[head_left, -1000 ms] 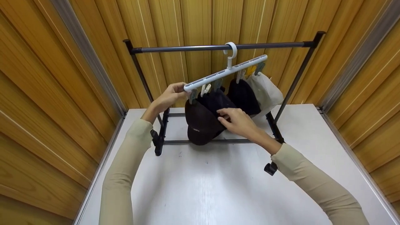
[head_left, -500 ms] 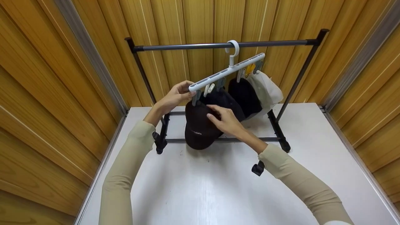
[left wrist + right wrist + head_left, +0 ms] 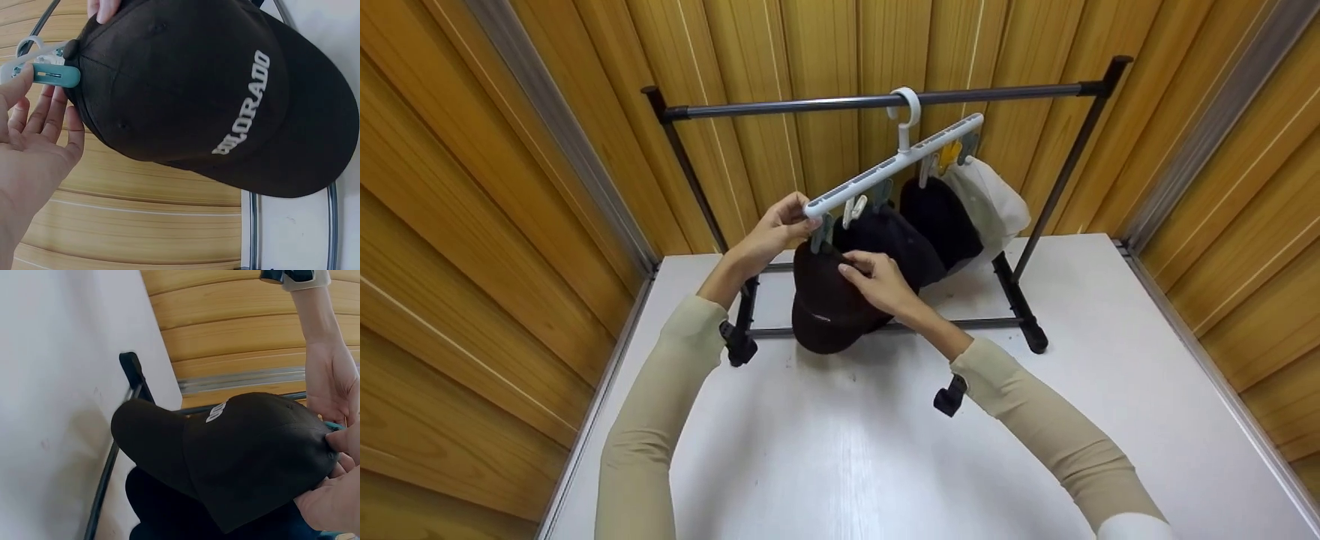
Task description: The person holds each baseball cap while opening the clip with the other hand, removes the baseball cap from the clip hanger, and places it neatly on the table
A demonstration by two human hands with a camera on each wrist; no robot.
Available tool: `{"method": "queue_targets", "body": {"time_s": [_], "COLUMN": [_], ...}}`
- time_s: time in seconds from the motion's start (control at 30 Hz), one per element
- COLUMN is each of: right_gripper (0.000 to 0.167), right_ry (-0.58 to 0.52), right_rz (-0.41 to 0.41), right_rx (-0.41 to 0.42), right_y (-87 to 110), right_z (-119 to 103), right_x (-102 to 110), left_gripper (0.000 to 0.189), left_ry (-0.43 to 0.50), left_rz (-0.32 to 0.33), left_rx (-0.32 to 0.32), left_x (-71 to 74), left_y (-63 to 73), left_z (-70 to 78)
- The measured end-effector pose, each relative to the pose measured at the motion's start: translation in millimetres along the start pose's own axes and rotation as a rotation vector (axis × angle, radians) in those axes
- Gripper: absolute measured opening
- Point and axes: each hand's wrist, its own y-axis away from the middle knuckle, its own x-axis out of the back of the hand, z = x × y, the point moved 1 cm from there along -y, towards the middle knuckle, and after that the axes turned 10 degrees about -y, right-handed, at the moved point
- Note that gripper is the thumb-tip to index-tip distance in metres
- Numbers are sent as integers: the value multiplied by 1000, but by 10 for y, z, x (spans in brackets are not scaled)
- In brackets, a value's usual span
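A dark brown-black cap (image 3: 819, 292) with white lettering hangs brim-down from a teal clip (image 3: 56, 75) at the near end of a white clip hanger (image 3: 864, 180). My left hand (image 3: 765, 238) pinches that clip, thumb on top and fingers behind it. My right hand (image 3: 883, 285) pinches the cap's crown near the clip between thumb and fingers, as the right wrist view shows the cap (image 3: 253, 450) from the side. Behind it hang a navy cap (image 3: 896, 236), a black cap (image 3: 937, 217) and a white-beige cap (image 3: 994, 202), on other clips.
The hanger's hook (image 3: 909, 105) sits over the top bar (image 3: 795, 106) of a black garment rack. The rack stands on a white floor (image 3: 840, 450). Wood-panelled walls (image 3: 825, 45) rise behind and at both sides.
My right hand has moved left from beside the navy cap to the dark cap's crown near the clip. The cap has turned to show its lettering. My left hand stays at the hanger's end.
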Motion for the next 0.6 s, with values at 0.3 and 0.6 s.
{"method": "queue_targets", "body": {"time_s": [0.3,0.6], "right_gripper": [34,36], "right_ry": [-111,-217], "right_rz": [13,-13], "right_rx": [-60,-191], "right_y": [49,110], "right_z": [-71,-118], "right_x": [-44,-19], "left_gripper": [23,27], "left_ry": [33,62], "left_rz": [54,98], "left_rx": [-60,-70], "left_x": [-67,-111], "left_y": [16,17], "left_z": [12,8]}}
